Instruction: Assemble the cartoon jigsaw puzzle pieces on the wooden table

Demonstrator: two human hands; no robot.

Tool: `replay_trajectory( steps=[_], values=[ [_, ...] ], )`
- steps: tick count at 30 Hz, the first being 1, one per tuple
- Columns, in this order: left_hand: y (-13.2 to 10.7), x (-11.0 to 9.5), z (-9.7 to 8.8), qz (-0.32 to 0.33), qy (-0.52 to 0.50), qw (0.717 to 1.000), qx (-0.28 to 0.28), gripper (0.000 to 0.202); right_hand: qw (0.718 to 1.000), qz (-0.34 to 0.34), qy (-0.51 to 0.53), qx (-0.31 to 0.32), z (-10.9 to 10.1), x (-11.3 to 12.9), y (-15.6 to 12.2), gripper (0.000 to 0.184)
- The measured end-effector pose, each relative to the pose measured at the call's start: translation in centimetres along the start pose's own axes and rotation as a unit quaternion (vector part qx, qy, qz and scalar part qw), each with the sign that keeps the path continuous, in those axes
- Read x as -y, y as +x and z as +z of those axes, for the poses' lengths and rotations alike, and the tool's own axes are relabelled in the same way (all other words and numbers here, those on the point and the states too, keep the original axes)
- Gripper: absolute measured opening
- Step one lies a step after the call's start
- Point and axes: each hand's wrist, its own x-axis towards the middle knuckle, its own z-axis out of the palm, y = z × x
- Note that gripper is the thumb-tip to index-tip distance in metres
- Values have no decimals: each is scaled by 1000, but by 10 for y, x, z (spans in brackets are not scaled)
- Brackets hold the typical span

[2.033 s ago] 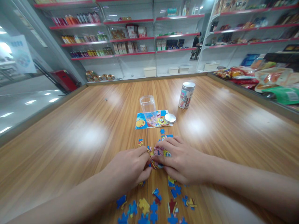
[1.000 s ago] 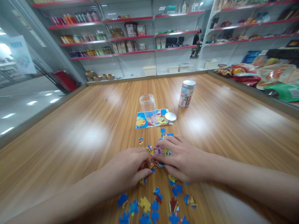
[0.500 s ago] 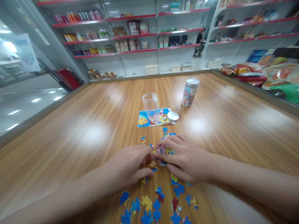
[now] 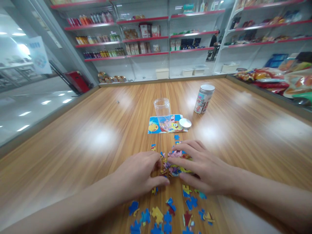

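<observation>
My left hand (image 4: 145, 170) rests on the wood with its fingers curled around the left edge of a narrow group of puzzle pieces (image 4: 165, 163); its thumb stretches along the near side. Spread over a larger joined puzzle section (image 4: 175, 169), my right hand (image 4: 203, 167) touches its top and right side. Pink, yellow and blue cartoon parts show between the fingers. A thin gap runs between the two groups. Loose pieces lie nearer to me, among them a yellow piece (image 4: 157, 214) and a red one (image 4: 187, 218). A blue piece (image 4: 176, 137) lies beyond my right hand.
Behind the pieces, a clear jar (image 4: 162, 110) stands on a picture sheet (image 4: 153, 126), with a silver lid (image 4: 185, 123) on the sheet's right edge. A lidded printed can (image 4: 204, 99) is farther right. Snack bags (image 4: 266, 76) and stocked shelves (image 4: 146, 39) lie beyond the table (image 4: 97, 113).
The view has swung slightly left, so everything sits farther right. My right hand has shifted a little right, uncovering more of the joined puzzle section. My left hand stays by the narrow group.
</observation>
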Motion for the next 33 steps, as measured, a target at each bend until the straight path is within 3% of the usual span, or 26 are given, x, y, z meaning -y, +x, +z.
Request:
replay_trajectory(
  steps=[6, 11, 20, 33],
  values=[
    [1, 3, 1, -3, -8, 1000, 4, 10, 999, 0, -16, 32, -3, 2, 1, 35],
    [2, 5, -9, -29, 28, 999, -5, 19, 999, -2, -17, 30, -2, 2, 2, 36],
    [5, 10, -10, -52, 6, 999, 18, 5, 999, 3, -18, 36, -2, 1, 2, 36],
    [13, 17, -5, 17, 7, 999, -28, 7, 999, 2, -25, 30, -2, 1, 1, 33]
  ],
)
